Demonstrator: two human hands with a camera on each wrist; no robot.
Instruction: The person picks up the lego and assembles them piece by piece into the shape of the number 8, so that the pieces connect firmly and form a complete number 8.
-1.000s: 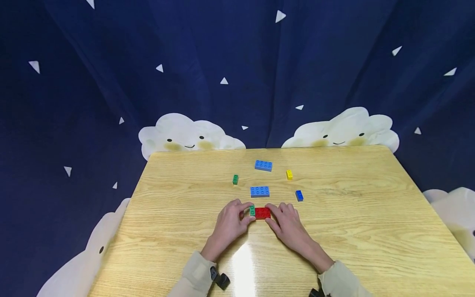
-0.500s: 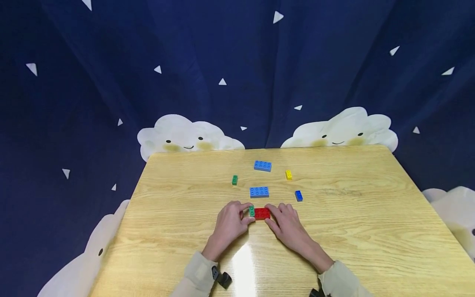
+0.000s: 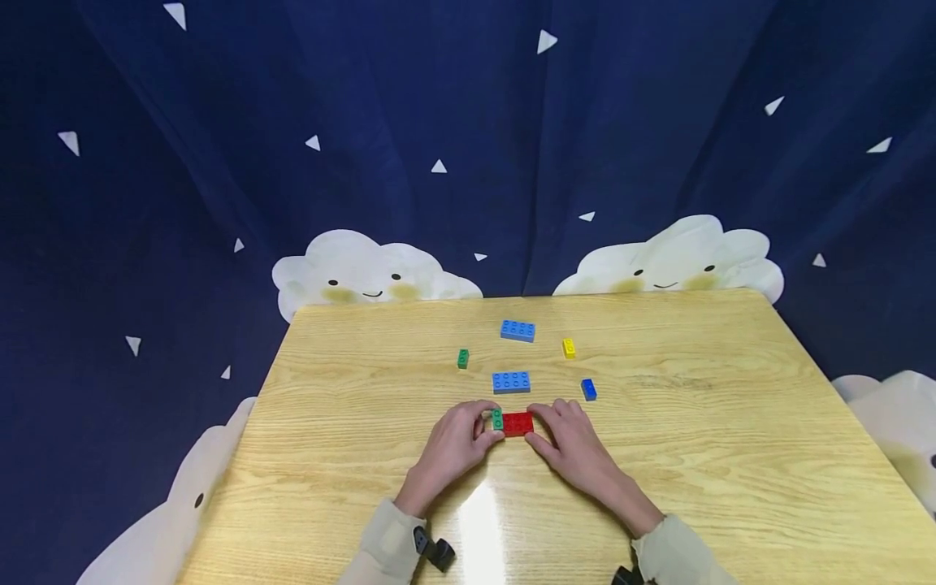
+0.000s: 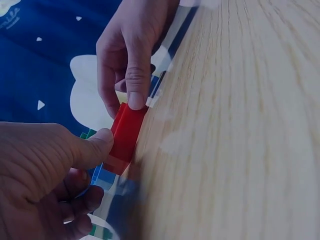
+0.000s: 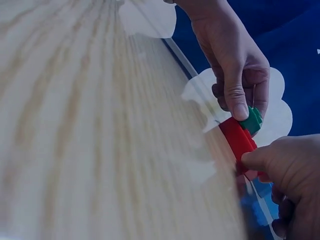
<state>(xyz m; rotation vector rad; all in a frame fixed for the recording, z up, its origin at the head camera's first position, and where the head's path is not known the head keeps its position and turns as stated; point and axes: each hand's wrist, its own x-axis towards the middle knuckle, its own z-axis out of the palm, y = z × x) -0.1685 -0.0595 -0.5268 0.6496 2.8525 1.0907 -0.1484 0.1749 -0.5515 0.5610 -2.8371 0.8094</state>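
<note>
Brick (image 3: pixel 518 423) — red — between hands (image 3: pixel 455 439) (image 3: pixel 573 445), green brick (image 3: pixel 497 418) at left end.

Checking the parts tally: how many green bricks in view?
2. Near green brick: at the red brick's left end, pinched by the left fingers. Far green brick: on the table, beyond and left of the nearer big blue brick. Others may be hidden.

Red brick (image 3: pixel 517 424), little green brick (image 3: pixel 497 419)
The red lies flat; the green sits on top, at its left end.
</note>
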